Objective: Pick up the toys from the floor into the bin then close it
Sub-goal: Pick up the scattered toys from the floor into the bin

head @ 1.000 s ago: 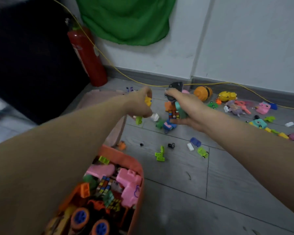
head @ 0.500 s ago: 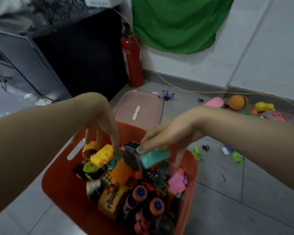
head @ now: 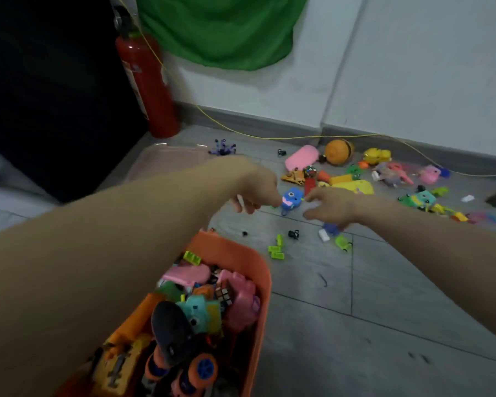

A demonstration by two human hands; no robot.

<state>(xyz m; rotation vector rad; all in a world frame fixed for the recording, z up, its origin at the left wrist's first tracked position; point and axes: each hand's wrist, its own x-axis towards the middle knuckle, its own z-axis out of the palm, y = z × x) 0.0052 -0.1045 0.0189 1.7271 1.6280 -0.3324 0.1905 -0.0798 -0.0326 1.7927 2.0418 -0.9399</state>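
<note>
The left forearm covers the near left side of the orange bin (head: 242, 253), whose lower part runs off the bottom edge. The pink lid (head: 166, 159) beyond the bin is half hidden by that arm. Right of the bin, the far-right toys (head: 481, 217) blur together (colours only). Whether either hand's fingers (head: 248, 206) touch the blue toy (head: 291, 199) cannot be told.

I count one orange bin (head: 258, 262), one fire extinguisher (head: 148, 84), one green cloth (head: 218, 27), one yellow cable (head: 269, 136), three green bricks (head: 277, 249) together, and my two hands; scattered toys too blurred to tally.
</note>
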